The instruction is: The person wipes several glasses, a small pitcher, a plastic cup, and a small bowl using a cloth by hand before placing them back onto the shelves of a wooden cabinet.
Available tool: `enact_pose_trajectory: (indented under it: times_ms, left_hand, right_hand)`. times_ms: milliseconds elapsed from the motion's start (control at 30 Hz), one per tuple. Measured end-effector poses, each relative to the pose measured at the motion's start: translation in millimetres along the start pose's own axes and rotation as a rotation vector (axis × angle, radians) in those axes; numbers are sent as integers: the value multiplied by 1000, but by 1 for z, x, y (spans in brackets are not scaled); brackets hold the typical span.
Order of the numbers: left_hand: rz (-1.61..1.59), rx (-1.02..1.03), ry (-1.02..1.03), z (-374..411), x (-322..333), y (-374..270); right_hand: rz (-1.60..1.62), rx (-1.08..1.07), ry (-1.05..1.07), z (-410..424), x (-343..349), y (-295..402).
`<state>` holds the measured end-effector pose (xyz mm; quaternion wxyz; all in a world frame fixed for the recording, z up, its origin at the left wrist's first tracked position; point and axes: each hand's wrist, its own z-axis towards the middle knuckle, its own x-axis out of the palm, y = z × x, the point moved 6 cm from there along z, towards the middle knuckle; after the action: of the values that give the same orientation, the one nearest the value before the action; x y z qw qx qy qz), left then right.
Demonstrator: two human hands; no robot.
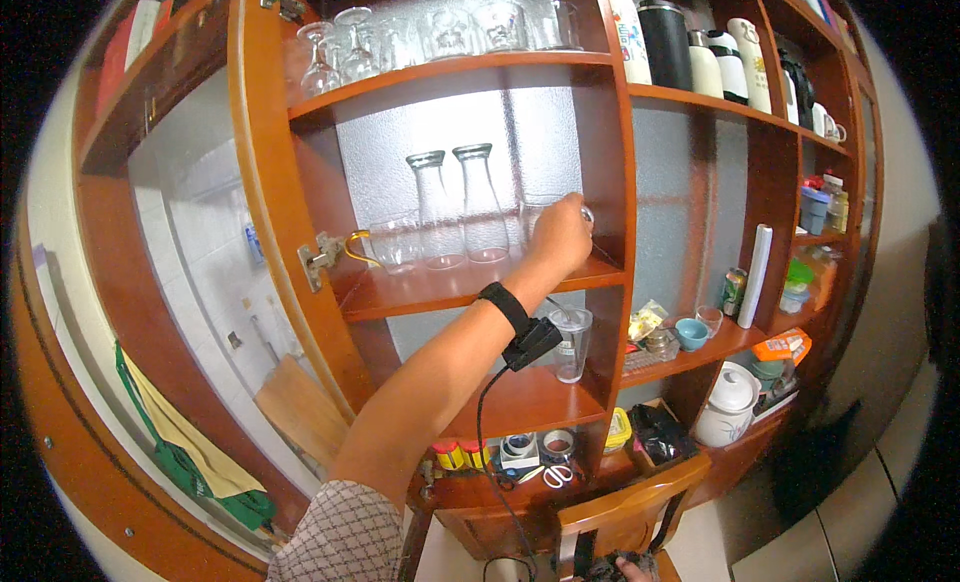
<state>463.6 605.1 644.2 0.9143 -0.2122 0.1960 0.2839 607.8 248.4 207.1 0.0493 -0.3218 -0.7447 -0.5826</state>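
My left hand (562, 233), with a black strap and small device on its wrist, is closed around a clear glass vessel (531, 216) at the right end of the middle shelf. The hand hides most of that vessel. Left of it stand two clear glass carafes (480, 207) with wide rims, and a clear glass pitcher (394, 244) with a gold-coloured handle. At the bottom edge, only part of my right hand (634, 571) shows, its fingers on a dark grey fluffy cloth (600, 567) by a wooden chair.
Stemmed glasses and mugs line the shelf above (450, 62). Below are a lidded plastic tumbler (572, 349), tape rolls and white-handled scissors (557, 476). An open cabinet door (262, 207) stands left; a wooden chair back (637, 499) is in front. A black cable hangs from the wrist device.
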Motion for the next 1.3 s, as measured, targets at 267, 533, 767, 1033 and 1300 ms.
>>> enact_pose_trajectory:
  times_ms: [267,533,767,1033,1300]
  left_hand:
    - [68,-40,10,15,7,11]
    - [109,-48,-20,20,13,17]
    - [108,-79,13,24,21,17]
    - [79,-102,74,22,25,14]
    - [48,-108,102,14,23,11]
  right_hand:
    - [-174,-102,3,28,-41,-38]
    - [-3,-10,-17,11,-15,-16]
    - [76,61,-12,10,-16,-25]
    - [35,73,-3,24,-28,-48]
    - [-24,27,-51,14,-17,-32]
